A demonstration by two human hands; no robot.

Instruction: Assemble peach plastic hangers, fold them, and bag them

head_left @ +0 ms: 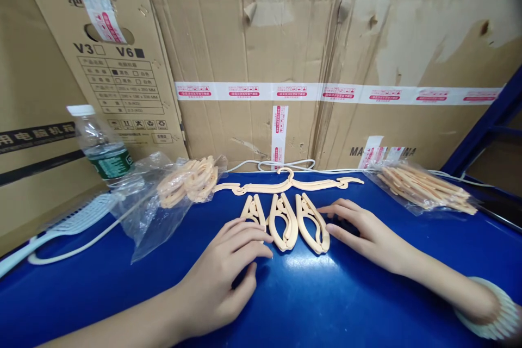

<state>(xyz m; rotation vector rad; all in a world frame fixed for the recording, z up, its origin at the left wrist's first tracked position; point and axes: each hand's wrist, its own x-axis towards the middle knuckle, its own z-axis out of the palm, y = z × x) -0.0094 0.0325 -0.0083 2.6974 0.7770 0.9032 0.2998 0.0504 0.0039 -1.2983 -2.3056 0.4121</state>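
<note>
Three cream folded hangers lie in a row on a blue bench (pixel 310 310), in front of an opened hanger (pixel 267 188) of the same colour. The left hand (pixel 228 266) reaches over the left folded hanger (pixel 260 212), fingers slightly spread and loosely bent, thumb apart; whether they touch it cannot be told. The right hand (pixel 362 231) is beside the right folded hanger (pixel 316 246), thumb and forefinger parted at its edge, pinching nothing. The middle folded hanger (pixel 291 231) sits between. They look like light, stiff, smooth plastic, perhaps weak at the joints; the long side arms seem the best hold. Their long axes run away from the person, rounded ends nearest; the opened one stretches left to right, hook pointing towards the cardboard (pixel 228 43).
</note>
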